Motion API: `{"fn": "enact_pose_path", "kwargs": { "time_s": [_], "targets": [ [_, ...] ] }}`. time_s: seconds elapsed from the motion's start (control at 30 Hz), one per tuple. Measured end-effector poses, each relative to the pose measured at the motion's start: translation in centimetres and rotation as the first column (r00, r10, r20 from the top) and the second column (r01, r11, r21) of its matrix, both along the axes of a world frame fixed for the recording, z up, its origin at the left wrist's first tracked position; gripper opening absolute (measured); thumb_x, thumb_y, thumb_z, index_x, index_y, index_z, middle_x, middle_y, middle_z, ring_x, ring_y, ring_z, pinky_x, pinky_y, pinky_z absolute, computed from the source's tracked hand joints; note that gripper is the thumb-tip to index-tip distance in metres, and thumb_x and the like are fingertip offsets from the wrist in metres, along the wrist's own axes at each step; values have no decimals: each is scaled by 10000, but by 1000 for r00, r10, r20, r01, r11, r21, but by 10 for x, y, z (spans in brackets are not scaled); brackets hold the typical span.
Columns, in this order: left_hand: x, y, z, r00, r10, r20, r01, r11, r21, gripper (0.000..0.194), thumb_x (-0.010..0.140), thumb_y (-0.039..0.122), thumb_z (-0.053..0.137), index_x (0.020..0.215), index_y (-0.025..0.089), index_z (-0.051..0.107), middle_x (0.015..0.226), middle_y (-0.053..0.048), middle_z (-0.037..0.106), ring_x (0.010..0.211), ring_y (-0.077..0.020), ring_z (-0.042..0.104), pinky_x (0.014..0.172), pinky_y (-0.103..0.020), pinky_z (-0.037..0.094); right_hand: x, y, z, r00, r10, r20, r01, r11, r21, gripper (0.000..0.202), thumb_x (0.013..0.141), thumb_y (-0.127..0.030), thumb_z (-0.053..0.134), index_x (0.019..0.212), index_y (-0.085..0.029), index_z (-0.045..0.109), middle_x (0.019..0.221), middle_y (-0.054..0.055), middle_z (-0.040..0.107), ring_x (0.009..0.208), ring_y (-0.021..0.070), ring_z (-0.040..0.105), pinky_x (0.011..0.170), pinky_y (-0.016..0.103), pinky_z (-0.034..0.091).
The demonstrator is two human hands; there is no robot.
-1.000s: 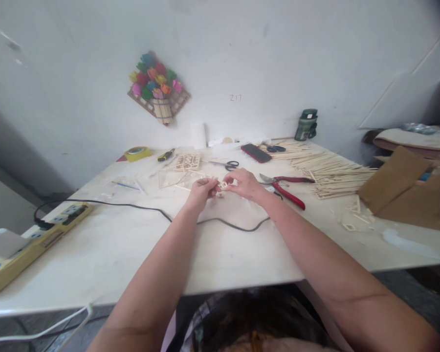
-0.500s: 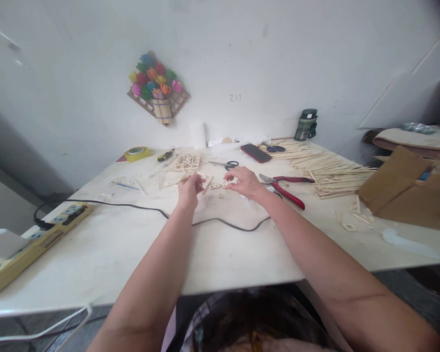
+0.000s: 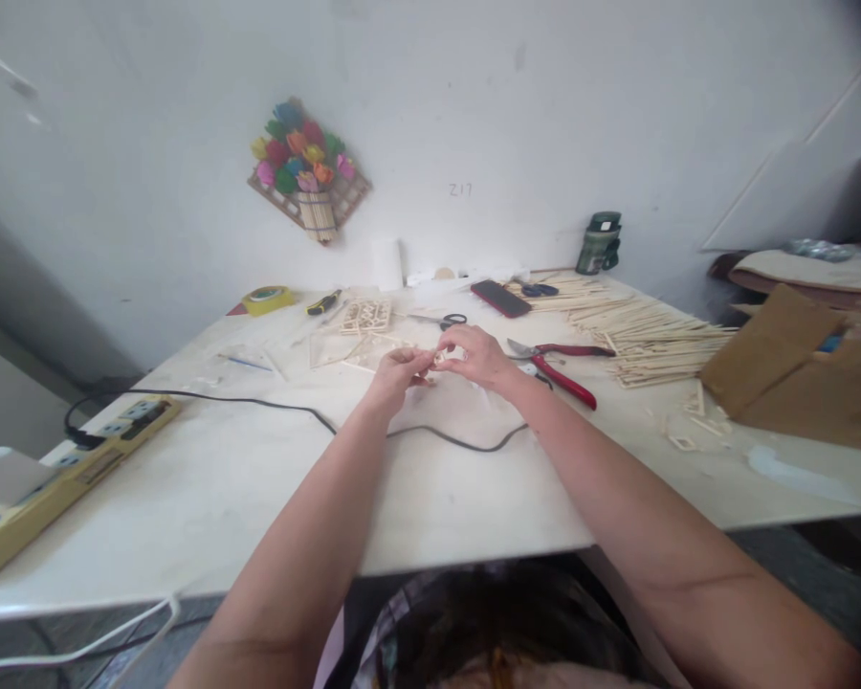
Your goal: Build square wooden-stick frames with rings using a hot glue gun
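Over the middle of the table, my right hand (image 3: 472, 354) pinches a small pale wooden piece (image 3: 440, 359) between curved thumb and fingers. My left hand (image 3: 402, 371) meets it from the left, its thumb and fingertips closed at the same piece. Fingers cover much of the piece, so its full shape is hidden. Behind my left hand lie thin wooden sticks (image 3: 363, 367) and a small latticework of wooden pieces (image 3: 366, 315). Dark-handled scissors (image 3: 452, 321) rest just beyond my right hand. Red-handled pruning shears (image 3: 565, 381) lie open to its right.
A black cable (image 3: 466, 443) crosses the table to a yellow power strip (image 3: 107, 448). A pile of thin sticks (image 3: 660, 344) lies beside a cardboard box (image 3: 796, 373). Farther back are a phone (image 3: 500, 299), yellow tape (image 3: 268, 300), a cutter (image 3: 323, 303) and a green bottle (image 3: 598, 245).
My left hand has moved right, away from the sticks, to meet my right hand at the small wooden piece. My right hand has stayed nearly in place.
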State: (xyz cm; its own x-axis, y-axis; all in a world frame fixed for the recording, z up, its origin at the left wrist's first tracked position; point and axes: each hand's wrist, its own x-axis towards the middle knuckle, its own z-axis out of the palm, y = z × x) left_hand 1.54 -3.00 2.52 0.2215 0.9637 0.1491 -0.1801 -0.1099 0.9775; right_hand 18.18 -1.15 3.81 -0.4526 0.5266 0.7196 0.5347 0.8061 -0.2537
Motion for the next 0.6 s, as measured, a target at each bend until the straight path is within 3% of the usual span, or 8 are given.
{"fn": "enact_pose_path", "kwargs": {
  "time_s": [0.17,0.3,0.43,0.6],
  "targets": [
    [-1,2,-2,998,40,43,-39,999,-10,265,583,381,706,625,138,610,580,1,520,514,-61,454,478,-176,405,1,-1,0,1000,3,-15,-3,1000,-31,228,659,-281,675,852,-188,599,801,13,636,686,137,563,687,271,373],
    [0,4,-3,996,69,58,-68,997,-24,278,567,388,714,621,136,608,581,1,524,507,-58,450,470,-175,402,1,1,-1,999,-26,-29,26,1000,0,139,680,-264,656,785,-181,619,759,10,645,667,135,571,681,272,374],
    [0,3,-3,997,44,61,-43,999,-22,276,570,386,715,627,135,615,597,-2,540,507,-54,451,477,-178,407,2,5,-2,1000,-19,-22,19,999,32,71,714,-227,621,767,-188,646,765,18,664,706,144,585,709,280,376],
    [-2,3,-2,1000,-16,14,16,1000,-16,272,608,388,691,644,128,619,611,-7,549,517,-53,462,481,-172,410,4,10,-5,999,27,22,-28,999,38,136,737,-178,575,838,-194,666,815,28,677,788,160,595,722,282,389]
  ]
}}
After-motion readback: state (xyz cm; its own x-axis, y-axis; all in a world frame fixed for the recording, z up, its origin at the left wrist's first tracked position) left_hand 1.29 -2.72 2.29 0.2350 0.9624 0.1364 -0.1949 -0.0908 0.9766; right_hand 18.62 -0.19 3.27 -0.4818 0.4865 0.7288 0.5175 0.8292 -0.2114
